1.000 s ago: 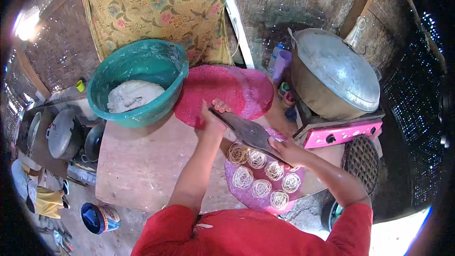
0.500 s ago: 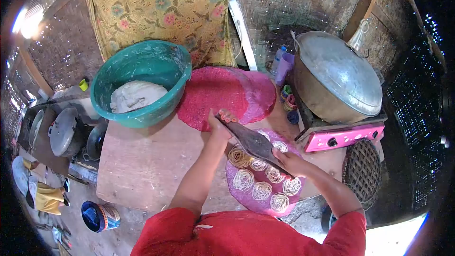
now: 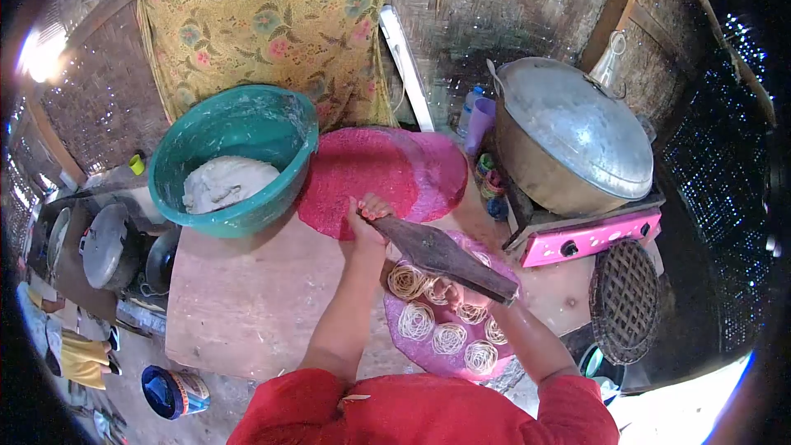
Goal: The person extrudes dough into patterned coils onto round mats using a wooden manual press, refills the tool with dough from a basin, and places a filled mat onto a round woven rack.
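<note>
My left hand (image 3: 371,213) is wrapped round the far end of a dark wooden press with tapered handles (image 3: 437,251). The press slants down to the right over a pink woven mat (image 3: 424,346). My right hand (image 3: 463,297) is under the near part of the press, its fingers curled beside the strand nests. What those fingers hold, if anything, is hidden. Several round nests of pale dough strands (image 3: 449,338) lie on the mat, and one nest (image 3: 406,280) looks browner. Some nests are partly covered by the press and my hand.
A green basin (image 3: 239,218) with white dough (image 3: 227,184) stands at the left. Stacked pink mats (image 3: 354,173) lie behind my left hand. To the right, a large lidded pot (image 3: 568,128) sits on a pink stove (image 3: 593,239), with a woven round tray (image 3: 624,301) beside it.
My right hand has left the near handle of the press and moved down and left beneath it. My left hand keeps its hold. The whole view has shifted slightly.
</note>
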`<state>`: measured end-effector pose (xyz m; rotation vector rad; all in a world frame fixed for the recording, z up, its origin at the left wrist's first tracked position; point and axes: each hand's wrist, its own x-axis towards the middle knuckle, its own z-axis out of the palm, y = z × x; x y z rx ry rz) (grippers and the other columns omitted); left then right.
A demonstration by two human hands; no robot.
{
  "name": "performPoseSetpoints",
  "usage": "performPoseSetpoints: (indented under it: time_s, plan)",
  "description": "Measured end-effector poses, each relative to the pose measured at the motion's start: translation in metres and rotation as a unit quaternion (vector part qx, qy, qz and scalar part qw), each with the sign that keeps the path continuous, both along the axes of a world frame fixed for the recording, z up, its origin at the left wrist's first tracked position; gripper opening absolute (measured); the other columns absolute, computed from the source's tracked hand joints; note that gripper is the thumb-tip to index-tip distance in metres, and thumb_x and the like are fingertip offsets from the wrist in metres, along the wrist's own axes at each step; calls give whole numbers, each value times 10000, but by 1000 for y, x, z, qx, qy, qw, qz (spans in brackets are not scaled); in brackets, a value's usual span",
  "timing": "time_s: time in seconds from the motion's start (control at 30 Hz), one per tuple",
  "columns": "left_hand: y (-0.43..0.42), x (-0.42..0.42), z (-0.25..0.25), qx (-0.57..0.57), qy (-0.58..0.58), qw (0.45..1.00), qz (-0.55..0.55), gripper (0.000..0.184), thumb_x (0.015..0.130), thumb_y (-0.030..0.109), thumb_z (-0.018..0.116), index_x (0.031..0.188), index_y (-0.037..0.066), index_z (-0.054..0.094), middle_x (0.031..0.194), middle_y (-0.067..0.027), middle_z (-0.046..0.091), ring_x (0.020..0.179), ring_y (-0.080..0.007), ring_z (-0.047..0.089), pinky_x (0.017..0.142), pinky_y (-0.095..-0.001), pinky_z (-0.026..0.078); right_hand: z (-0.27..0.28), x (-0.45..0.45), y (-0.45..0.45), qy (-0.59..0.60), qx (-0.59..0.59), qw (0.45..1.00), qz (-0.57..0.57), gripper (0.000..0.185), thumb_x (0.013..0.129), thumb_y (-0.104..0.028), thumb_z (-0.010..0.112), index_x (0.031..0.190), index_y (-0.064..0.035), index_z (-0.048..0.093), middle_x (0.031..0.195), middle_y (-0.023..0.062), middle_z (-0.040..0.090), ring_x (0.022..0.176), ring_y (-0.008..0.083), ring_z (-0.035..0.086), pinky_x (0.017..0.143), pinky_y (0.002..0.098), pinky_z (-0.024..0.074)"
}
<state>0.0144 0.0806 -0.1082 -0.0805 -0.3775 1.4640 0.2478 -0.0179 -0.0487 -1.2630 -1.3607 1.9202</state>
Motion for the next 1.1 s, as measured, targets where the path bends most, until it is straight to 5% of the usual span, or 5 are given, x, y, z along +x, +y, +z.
performPoseSetpoints:
  time_s: [0.37,0.57,0.6,0.83,1.1]
  plan:
    - [-27,-53,55,-26,101,990,100,504,895,560,425,548,197,388,410,67,328,343,-77,306,406,-235,318,-47,-19,21,-159,268,944,109,569,833,-440,492,1240,-42,478,1027,228,577,820,339,627,674,405,519]
    - [-123,-119,154,136,345,906,203,645,889,675,246,485,184,353,359,51,278,262,-113,250,299,-272,221,-24,-51,14,-434,538,684,233,420,802,-235,609,1177,-57,545,1033,197,548,903,352,598,717,402,493]
    - [-136,-137,159,255,360,878,186,680,881,699,192,478,177,355,355,39,301,251,-125,263,289,-277,223,-30,-50,18,-433,539,684,231,420,802,-235,609,1177,-57,545,1033,197,548,903,352,598,717,402,493]
    - [-257,-169,188,124,633,671,366,740,914,646,173,458,97,363,358,-60,384,259,-172,347,310,-288,334,-77,-50,39,-324,474,818,41,95,763,-113,625,778,-19,628,811,182,584,794,346,583,711,409,473]
    - [-294,-187,178,95,624,658,410,699,931,610,191,482,106,374,356,-48,366,263,-163,343,319,-286,354,-92,-55,53,-363,500,776,124,166,760,-162,610,778,1,629,865,228,590,831,401,583,720,453,479]
